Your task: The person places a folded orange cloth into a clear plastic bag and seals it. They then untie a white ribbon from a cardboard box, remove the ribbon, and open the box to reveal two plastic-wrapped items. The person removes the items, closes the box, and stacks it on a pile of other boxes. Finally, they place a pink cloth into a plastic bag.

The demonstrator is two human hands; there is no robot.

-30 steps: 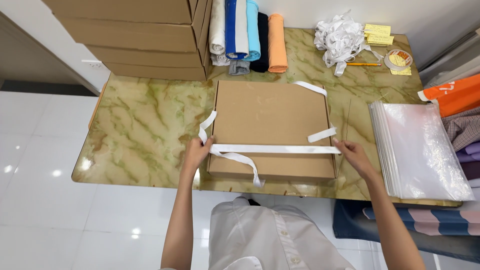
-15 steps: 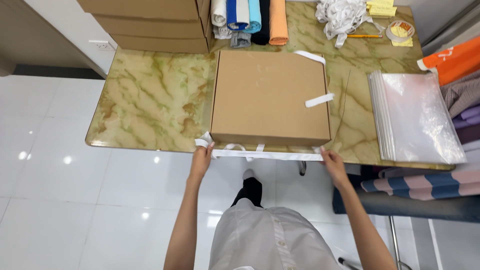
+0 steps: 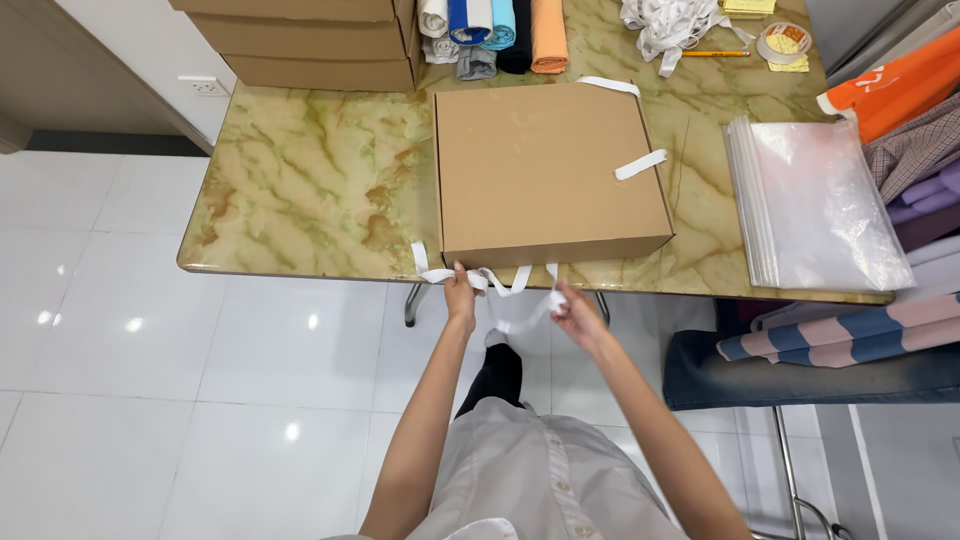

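Observation:
A closed brown cardboard box [image 3: 545,170] lies flat on the green marble table [image 3: 300,190], its front side at the table's near edge. A white ribbon [image 3: 500,283] hangs in loops below that front edge, and two more ribbon ends [image 3: 640,164] lie on the box's right side and far corner. My left hand [image 3: 460,293] pinches the ribbon just under the box. My right hand [image 3: 572,306] holds the ribbon's other part a little lower and to the right. Both hands are close together in front of the table.
Stacked brown boxes [image 3: 310,40] stand at the back left. Rolled cloths [image 3: 495,30] lie behind the box, with a heap of white ribbon [image 3: 670,20] and a tape roll [image 3: 785,42]. Clear plastic bags [image 3: 820,205] are piled at the right; folded garments [image 3: 900,100] lie beyond.
The ribbon has come off the box's top and now hangs below its front edge. My hands have moved from the box's two sides toward each other.

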